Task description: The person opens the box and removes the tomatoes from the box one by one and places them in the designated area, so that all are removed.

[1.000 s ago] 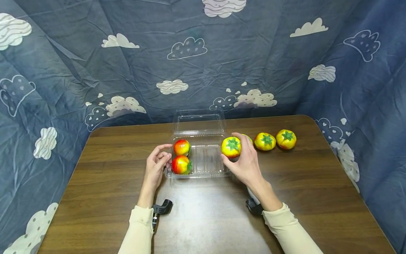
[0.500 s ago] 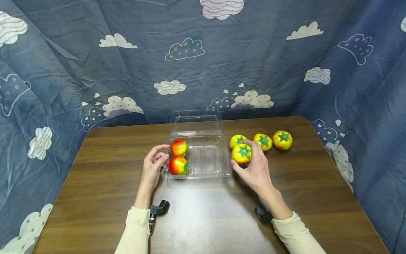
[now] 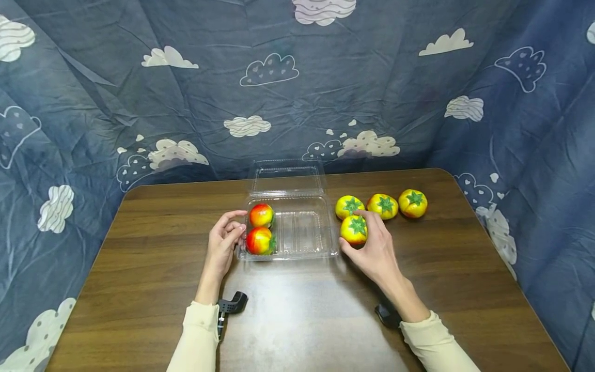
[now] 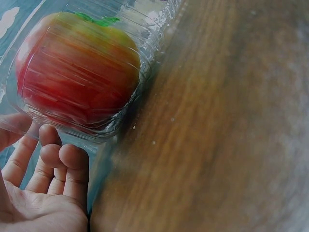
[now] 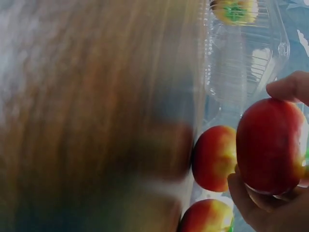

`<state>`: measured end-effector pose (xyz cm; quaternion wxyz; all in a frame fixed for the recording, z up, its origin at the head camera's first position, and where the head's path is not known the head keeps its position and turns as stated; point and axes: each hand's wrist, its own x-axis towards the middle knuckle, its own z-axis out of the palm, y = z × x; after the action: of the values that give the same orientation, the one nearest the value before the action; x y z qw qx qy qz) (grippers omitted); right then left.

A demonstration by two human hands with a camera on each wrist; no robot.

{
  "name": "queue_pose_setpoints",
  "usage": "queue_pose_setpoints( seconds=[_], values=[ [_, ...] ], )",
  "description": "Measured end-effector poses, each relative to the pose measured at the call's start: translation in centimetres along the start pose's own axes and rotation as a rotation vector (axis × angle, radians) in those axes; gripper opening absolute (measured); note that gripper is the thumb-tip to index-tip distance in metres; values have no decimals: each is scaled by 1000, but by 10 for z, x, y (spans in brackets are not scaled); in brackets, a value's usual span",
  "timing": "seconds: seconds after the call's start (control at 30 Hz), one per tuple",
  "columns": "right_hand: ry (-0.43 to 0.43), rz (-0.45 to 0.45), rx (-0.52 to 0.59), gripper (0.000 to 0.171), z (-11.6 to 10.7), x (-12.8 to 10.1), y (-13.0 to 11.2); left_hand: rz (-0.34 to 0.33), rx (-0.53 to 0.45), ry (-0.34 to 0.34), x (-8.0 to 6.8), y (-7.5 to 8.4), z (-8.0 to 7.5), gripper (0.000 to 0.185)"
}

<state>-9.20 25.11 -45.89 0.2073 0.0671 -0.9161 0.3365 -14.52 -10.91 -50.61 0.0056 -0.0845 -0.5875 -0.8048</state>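
My right hand (image 3: pixel 374 248) grips a toy persimmon (image 3: pixel 354 229), yellow and red with a green star-shaped calyx, just right of the clear plastic container (image 3: pixel 307 254). In the right wrist view, thumb and fingers hold opposite sides of its red body (image 5: pixel 270 145). With thumb and index finger my left hand (image 3: pixel 223 243) pinches the container's left rim; its other fingers curl loosely below, in the left wrist view. Two persimmons lie in the container's left side, a rear one (image 3: pixel 261 215) and a front one (image 3: pixel 260 241). Their undersides are hidden in the head view.
Behind the container its hinged lid (image 3: pixel 287 178) stands open. Several more persimmons form a row at the right: one (image 3: pixel 348 206) right behind the held fruit, a middle one (image 3: pixel 383 206) and a far one (image 3: pixel 412 203). A cloud-patterned curtain hangs beyond the wooden table (image 3: pixel 297 320).
The right hand has carried its persimmon from the container's right edge to the right and slightly toward the body, uncovering the persimmon behind. The left hand has stayed at the rim.
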Motion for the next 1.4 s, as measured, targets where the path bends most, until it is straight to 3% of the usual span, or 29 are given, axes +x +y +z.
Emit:
queue_pose_setpoints(
  seconds=[0.23,0.57,1.03,1.4],
  values=[
    [-98,49,-43,65,2,-2,0,13,10,1,0,1,-1,36],
    [-163,72,-89,63,3,-3,3,14,-1,4,1,0,-3,36],
    [-131,53,-129,66,0,-5,1,16,-1,7,0,1,-3,36],
    [-21,3,-136,58,-7,-3,-3,15,-10,2,1,-2,-1,37]
  ],
)
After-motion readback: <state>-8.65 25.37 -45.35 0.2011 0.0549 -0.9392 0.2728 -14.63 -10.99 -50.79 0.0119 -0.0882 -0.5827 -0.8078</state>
